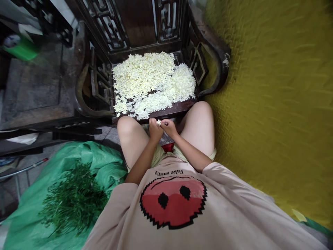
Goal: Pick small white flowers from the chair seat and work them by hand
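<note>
My left hand and my right hand meet between my knees, just in front of the chair seat. A small white flower shows at the fingertips of my left hand, which are pinched around it. The fingers of my right hand are closed right beside the blossom, and what they pinch is too small to make out. Beyond my hands, loose white and cream flowers cover much of the dark wooden seat in a wide heap. A whiter pile lies on its right side.
The carved dark wooden chair has curved arms on both sides. A yellow textured surface runs along the right. At lower left, thin green stems lie on a green sheet. A green roll sits on a wooden surface.
</note>
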The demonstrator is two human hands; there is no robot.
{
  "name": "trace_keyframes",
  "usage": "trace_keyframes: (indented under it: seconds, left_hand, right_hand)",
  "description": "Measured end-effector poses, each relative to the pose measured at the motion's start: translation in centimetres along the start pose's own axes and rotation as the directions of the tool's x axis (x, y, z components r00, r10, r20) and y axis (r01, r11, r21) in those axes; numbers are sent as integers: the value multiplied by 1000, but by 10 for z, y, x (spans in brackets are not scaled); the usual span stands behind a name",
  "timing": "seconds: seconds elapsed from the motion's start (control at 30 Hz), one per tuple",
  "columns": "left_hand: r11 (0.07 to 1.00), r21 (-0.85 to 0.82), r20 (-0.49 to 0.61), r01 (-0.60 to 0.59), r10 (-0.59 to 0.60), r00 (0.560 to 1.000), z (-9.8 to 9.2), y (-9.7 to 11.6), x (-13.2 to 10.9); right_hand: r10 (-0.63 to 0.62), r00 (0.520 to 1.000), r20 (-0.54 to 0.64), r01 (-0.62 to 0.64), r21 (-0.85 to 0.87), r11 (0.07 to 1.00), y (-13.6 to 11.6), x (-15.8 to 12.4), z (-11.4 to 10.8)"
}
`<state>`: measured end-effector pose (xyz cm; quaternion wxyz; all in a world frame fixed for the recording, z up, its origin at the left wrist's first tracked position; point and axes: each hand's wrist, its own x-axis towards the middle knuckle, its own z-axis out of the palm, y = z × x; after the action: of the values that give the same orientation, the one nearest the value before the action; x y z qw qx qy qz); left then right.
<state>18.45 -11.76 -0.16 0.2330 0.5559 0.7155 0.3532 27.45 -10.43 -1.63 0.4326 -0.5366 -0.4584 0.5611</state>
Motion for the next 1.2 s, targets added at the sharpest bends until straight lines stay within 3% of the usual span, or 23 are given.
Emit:
trace_keyframes:
  seconds: [0.17, 0.47, 0.63, 0.83, 0.93, 1.03, 1.2]
  left_hand:
    - [999, -18, -13, 36, -36, 999, -1, -2, 1]
    - [980, -119, -24, 158, -162, 986, -2, -7, 3]
    - [956, -270, 128, 115, -83, 988, -2, -10, 7]
    - [881, -424, 220, 210, -124, 967, -1, -10, 9]
    - [906, -378, 160, 189, -138, 978, -4, -11, 9]
    - [971, -219, 55, 97, -87, 995, -8, -12, 7]
    - [999, -12, 24, 31, -31, 999, -6, -11, 5]
  right_hand:
    - [16, 995, 98, -23, 73, 997, -4, -1, 0]
    - [23, 994, 110, -38, 139, 990, 4, 3, 3]
    - [45, 999, -8, -44, 106, 993, 8, 8, -4]
    - [50, 998, -42, -47, 68, 997, 12, 12, -10]
    - [66, 998, -16, -65, 84, 994, 11, 12, -7]
    - [87, 996, 31, -90, 104, 991, 8, 11, -4]
    - [93, 994, 60, -96, 35, 995, 6, 8, -3]
